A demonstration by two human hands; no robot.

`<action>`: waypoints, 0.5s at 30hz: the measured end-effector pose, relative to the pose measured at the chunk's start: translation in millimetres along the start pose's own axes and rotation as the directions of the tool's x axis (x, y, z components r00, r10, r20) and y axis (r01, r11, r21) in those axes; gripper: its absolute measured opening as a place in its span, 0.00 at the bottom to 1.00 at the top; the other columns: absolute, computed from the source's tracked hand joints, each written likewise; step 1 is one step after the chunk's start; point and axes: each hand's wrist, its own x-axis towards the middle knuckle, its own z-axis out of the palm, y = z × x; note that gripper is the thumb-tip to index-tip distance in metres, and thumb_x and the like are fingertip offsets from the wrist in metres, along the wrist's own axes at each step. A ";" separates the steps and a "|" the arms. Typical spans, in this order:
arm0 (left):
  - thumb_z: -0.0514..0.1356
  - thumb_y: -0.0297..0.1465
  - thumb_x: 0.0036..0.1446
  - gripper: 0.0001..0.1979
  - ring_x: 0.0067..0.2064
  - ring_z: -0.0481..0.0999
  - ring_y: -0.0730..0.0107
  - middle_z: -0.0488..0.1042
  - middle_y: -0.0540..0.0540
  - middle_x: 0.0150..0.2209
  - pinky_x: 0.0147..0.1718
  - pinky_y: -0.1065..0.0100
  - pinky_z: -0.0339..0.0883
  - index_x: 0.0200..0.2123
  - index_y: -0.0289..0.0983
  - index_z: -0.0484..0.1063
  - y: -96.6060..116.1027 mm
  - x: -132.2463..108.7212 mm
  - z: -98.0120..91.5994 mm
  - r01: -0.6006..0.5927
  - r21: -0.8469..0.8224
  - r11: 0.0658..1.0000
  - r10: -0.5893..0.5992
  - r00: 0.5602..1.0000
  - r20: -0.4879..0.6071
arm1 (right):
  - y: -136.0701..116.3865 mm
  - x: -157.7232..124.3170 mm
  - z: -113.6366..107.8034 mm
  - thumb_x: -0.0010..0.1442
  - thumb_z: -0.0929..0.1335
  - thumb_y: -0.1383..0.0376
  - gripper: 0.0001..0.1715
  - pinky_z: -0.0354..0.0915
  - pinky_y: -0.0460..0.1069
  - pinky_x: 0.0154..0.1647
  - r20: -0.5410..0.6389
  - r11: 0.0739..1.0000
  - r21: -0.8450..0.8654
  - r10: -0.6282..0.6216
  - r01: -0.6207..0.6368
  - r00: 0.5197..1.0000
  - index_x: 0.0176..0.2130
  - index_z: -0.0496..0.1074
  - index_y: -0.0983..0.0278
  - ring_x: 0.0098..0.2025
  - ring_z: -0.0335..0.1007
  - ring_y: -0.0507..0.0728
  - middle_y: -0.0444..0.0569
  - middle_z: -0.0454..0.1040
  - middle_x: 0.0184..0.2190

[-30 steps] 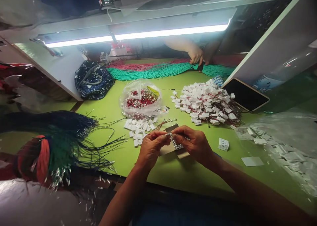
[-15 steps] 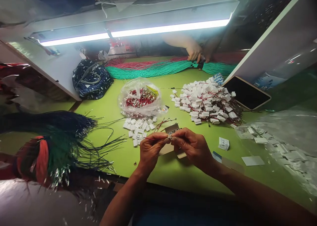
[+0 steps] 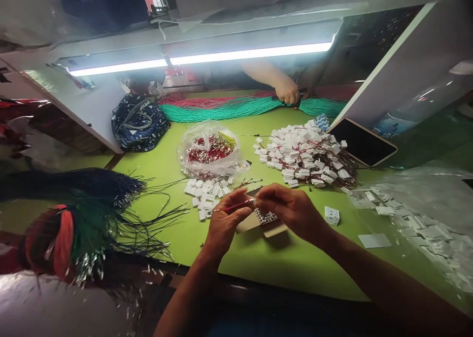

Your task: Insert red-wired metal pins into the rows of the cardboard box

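The green tabletop (image 3: 318,263) ends under your forearms, with bare surface near the right side of the open cardboard box (image 3: 247,224). Just above it your left hand (image 3: 226,221) holds a red wire (image 3: 236,207) between thumb and fingers; your right hand's (image 3: 290,211) fingertips meet at its metal tip, though whether they grip it I cannot tell.

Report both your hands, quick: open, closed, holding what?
Left hand: closed, holding a thin red wire with a silvery metal tip.
Right hand: pinched closed at that tip; exactly what it grips cannot be told.
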 end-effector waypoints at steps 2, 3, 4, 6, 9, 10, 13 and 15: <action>0.69 0.29 0.42 0.20 0.36 0.76 0.70 0.79 0.46 0.37 0.42 0.66 0.67 0.42 0.40 0.76 5.6 0.6 -3.7 0.087 -0.005 0.996 -0.087 0.996 0.001 | 5.4 13.0 -13.4 0.55 0.69 0.57 0.11 0.68 0.47 0.27 -0.044 0.999 -0.031 -0.016 0.015 0.999 0.32 0.70 0.63 0.24 0.69 0.51 0.43 0.72 0.24; 0.69 0.29 0.42 0.19 0.36 0.76 0.70 0.79 0.45 0.38 0.42 0.67 0.67 0.42 0.39 0.77 8.5 0.2 -6.1 0.105 0.040 0.994 -0.105 0.994 -0.004 | 9.8 19.9 -19.8 0.54 0.69 0.57 0.11 0.67 0.47 0.29 -0.040 0.997 -0.076 -0.016 0.013 0.999 0.32 0.70 0.63 0.26 0.70 0.51 0.44 0.73 0.26; 0.68 0.29 0.43 0.16 0.37 0.75 0.70 0.79 0.45 0.38 0.41 0.68 0.67 0.39 0.38 0.78 11.0 -0.8 -9.0 0.108 0.120 0.987 -0.107 0.994 -0.007 | 15.2 26.6 -25.6 0.55 0.68 0.57 0.11 0.66 0.48 0.29 -0.013 0.991 -0.130 -0.013 0.011 1.000 0.31 0.70 0.63 0.27 0.70 0.52 0.44 0.73 0.26; 0.67 0.30 0.45 0.10 0.37 0.75 0.69 0.79 0.44 0.37 0.39 0.70 0.66 0.34 0.37 0.80 14.2 -4.3 -15.6 0.074 0.321 0.944 -0.075 0.997 -0.010 | 28.1 39.1 -33.7 0.57 0.66 0.59 0.10 0.65 0.48 0.31 0.015 0.962 -0.274 -0.002 0.006 1.000 0.31 0.69 0.63 0.28 0.68 0.52 0.44 0.72 0.25; 0.65 0.32 0.47 0.06 0.35 0.75 0.67 0.79 0.45 0.32 0.35 0.71 0.66 0.31 0.39 0.80 15.1 -11.1 -26.2 0.019 0.536 0.844 -0.014 1.000 -0.013 | 49.3 54.5 -36.7 0.58 0.65 0.62 0.08 0.62 0.47 0.30 0.063 0.877 -0.478 -0.011 0.040 0.998 0.31 0.70 0.63 0.29 0.67 0.52 0.44 0.73 0.26; 0.65 0.32 0.47 0.06 0.34 0.75 0.67 0.79 0.45 0.30 0.33 0.71 0.66 0.30 0.39 0.81 15.7 -12.9 -29.5 0.006 0.570 0.822 0.005 1.000 -0.017 | 55.7 58.8 -35.9 0.58 0.64 0.63 0.07 0.62 0.47 0.30 0.086 0.844 -0.533 -0.018 0.061 0.996 0.31 0.70 0.63 0.29 0.67 0.52 0.44 0.73 0.27; 0.65 0.33 0.47 0.05 0.31 0.74 0.67 0.79 0.46 0.29 0.30 0.72 0.66 0.29 0.40 0.81 23.4 -13.6 -39.2 -0.026 0.620 0.784 0.046 0.999 -0.017 | 67.1 67.1 -32.4 0.56 0.65 0.68 0.06 0.62 0.49 0.36 0.144 0.776 -0.619 -0.042 0.123 0.989 0.31 0.72 0.63 0.33 0.68 0.54 0.46 0.75 0.30; 0.66 0.32 0.46 0.05 0.30 0.75 0.67 0.79 0.46 0.29 0.30 0.72 0.66 0.29 0.40 0.81 34.7 -8.6 -46.2 -0.053 0.630 0.774 0.094 0.995 -0.030 | 65.1 64.8 -30.5 0.56 0.65 0.70 0.07 0.61 0.51 0.43 0.145 0.745 -0.650 -0.074 0.151 0.987 0.32 0.73 0.63 0.38 0.67 0.56 0.49 0.75 0.34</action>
